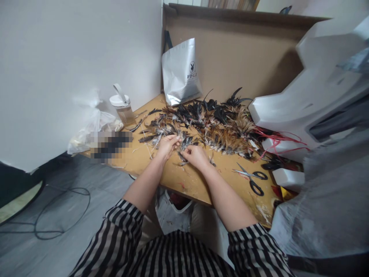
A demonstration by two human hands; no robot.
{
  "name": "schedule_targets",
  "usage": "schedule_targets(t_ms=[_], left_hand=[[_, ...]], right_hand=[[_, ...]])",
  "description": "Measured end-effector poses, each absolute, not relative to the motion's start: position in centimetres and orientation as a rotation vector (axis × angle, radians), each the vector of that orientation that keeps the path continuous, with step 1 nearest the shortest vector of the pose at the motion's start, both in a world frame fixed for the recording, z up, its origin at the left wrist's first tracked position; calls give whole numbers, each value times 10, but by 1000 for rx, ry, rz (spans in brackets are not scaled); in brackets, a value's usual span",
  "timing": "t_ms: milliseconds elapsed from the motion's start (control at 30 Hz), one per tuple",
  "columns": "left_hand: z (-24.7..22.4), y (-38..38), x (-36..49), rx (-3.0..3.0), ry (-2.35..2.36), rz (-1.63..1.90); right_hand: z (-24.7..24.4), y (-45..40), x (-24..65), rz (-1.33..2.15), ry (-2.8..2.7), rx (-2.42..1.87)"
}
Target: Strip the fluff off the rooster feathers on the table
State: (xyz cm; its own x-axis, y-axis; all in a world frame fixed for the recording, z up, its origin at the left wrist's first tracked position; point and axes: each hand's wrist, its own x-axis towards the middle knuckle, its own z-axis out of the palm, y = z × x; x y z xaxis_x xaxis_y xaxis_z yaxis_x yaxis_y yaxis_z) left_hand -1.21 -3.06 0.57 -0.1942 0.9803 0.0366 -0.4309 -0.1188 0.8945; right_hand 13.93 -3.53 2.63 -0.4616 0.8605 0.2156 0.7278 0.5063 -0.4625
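Observation:
My left hand (pixel 169 146) is closed in a pinch over the table, at the near side of a spread of brown, black and grey feathers (pixel 227 140). What sits between its fingertips is pale and small, and I cannot name it. Just to the right and slightly nearer, my right hand (pixel 194 156) also pinches, its fingertips at a greyish feather (pixel 182 154). Both hands are close together but apart. Black-handled scissors (pixel 251 177) lie partly spread on the table, right of my right forearm.
A silver pouch (pixel 181 75) stands behind the feathers. At the left are a lidded drink bottle (pixel 123 109) and a plastic bag (pixel 95 129). Red strings (pixel 279 140) and white foam pieces (pixel 288 179) crowd the right side. Below the wooden table (pixel 187 184) sits a white bin (pixel 177 207).

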Motion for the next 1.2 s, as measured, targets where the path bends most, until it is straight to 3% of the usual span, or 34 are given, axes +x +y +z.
schedule_targets(t_ms=[267,500,700,1200], left_hand=[[3,-30,-13,793,915,1582],[4,-29,-15,712,817,1638],[9,-31,-17,590,739,1626],[8,-35,2,810,859,1251]], right_hand=[[25,-40,136,473,-2418,-1403],[19,-16,151,1415,-1725,-1231],[21,-3,161,1786,-1126,-1014],[13,-12,141,1365,-1268,-1049]])
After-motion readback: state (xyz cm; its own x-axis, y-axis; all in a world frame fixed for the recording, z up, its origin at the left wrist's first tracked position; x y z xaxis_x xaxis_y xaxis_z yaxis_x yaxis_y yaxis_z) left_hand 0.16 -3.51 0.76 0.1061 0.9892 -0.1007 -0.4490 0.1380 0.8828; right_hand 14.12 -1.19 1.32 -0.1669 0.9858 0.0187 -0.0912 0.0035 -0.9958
